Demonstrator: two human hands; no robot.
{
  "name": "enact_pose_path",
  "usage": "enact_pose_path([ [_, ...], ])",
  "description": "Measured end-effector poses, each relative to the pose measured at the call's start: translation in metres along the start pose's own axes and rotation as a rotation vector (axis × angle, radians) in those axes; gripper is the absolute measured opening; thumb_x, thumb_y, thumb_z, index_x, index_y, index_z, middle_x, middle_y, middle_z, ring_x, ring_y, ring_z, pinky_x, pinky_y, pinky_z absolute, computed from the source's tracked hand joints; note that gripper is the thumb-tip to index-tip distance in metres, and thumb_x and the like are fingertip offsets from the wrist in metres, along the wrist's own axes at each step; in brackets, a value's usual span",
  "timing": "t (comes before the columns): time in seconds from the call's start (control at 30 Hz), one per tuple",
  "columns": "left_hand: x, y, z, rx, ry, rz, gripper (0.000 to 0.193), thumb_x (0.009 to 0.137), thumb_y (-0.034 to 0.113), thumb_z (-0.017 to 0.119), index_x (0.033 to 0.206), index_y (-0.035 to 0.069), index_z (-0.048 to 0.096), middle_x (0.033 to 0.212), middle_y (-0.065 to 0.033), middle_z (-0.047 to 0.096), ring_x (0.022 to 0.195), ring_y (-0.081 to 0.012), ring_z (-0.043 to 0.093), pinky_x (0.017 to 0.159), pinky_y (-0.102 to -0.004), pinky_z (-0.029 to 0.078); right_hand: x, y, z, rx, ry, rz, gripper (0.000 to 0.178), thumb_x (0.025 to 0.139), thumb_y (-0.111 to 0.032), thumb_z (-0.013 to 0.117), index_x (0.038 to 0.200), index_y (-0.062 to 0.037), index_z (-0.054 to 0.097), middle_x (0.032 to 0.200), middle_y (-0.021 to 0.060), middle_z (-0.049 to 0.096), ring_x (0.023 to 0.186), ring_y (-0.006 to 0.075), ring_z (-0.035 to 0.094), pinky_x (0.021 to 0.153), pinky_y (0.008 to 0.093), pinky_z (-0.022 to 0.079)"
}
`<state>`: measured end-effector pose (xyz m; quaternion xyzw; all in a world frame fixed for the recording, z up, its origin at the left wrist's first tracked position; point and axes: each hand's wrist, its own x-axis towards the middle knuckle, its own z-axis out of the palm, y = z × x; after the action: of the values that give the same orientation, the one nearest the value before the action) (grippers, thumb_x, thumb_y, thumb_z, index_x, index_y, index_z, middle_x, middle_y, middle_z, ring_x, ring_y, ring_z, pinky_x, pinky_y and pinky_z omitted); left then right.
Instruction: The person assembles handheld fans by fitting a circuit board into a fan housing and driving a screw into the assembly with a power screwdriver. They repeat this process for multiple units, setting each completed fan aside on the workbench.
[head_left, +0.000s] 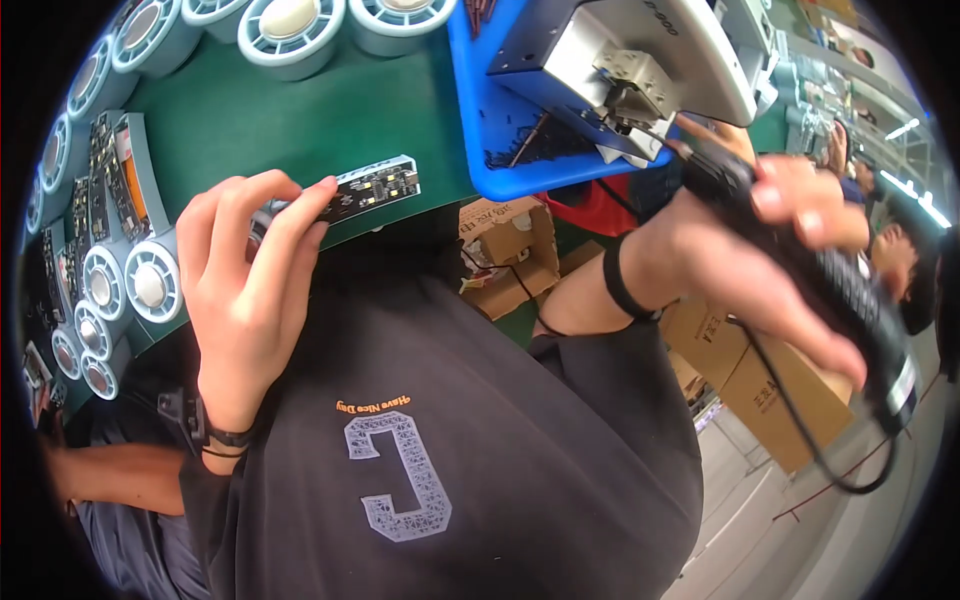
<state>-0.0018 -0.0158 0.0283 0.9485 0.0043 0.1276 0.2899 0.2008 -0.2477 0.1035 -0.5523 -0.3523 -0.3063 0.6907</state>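
My left hand (245, 265) is closed on a small part at the near edge of the green table. A black circuit board (375, 190) with white components, set in a pale casing, sticks out past my fingertips; the rest is hidden under the hand. My right hand (745, 265), somewhat blurred, is wrapped round a black corded electric screwdriver (840, 285). Its tip points at the mouth of a grey screw feeder (635, 90), close to the metal outlet. Whether the tip touches it, I cannot tell.
The feeder stands in a blue tray (490, 183) with small dark screws. Pale blue round housings (152, 280) line the far and left sides of the green table (300, 120), with circuit boards (105, 180) among them. Cardboard boxes (745, 370) lie below; other people are nearby.
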Motion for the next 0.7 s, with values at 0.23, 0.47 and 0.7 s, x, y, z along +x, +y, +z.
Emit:
enact_pose_path([
  [0.23,0.001,-0.001,0.002,0.036,-0.036,0.009,0.042,0.079,-0.004,0.083,0.119,0.009,0.079,0.101,-0.0053,0.065,0.096,-0.0267,0.06,0.063,-0.0334,0.046,-0.009,0.026,-0.007,0.044,-0.146,0.089,0.094,0.095,-0.091,0.018,0.133,-0.0088,0.043,0.067,0.0116,0.056,0.043,0.0207,0.05,0.044,0.0297,0.045],
  [0.47,-0.005,-0.005,0.012,-0.062,0.076,0.014,0.044,0.072,-0.008,0.085,0.114,0.005,0.079,0.097,-0.0067,0.065,0.095,-0.0269,0.061,0.061,-0.0351,0.048,-0.024,0.026,0.0,0.013,-0.166,0.169,0.097,0.094,-0.092,0.018,0.132,-0.007,0.044,0.065,0.0121,0.055,0.042,0.0222,0.05,0.041,0.0321,0.044],
  [0.7,-0.003,-0.006,0.017,-0.074,0.112,0.034,0.041,0.072,-0.006,0.086,0.111,0.003,0.079,0.094,-0.0063,0.065,0.092,-0.0265,0.062,0.061,-0.0356,0.049,-0.013,-0.001,-0.01,-0.015,-0.076,-0.007,0.096,0.095,-0.092,0.02,0.125,-0.0039,0.045,0.065,0.0118,0.056,0.042,0.0208,0.049,0.04,0.0321,0.043],
])
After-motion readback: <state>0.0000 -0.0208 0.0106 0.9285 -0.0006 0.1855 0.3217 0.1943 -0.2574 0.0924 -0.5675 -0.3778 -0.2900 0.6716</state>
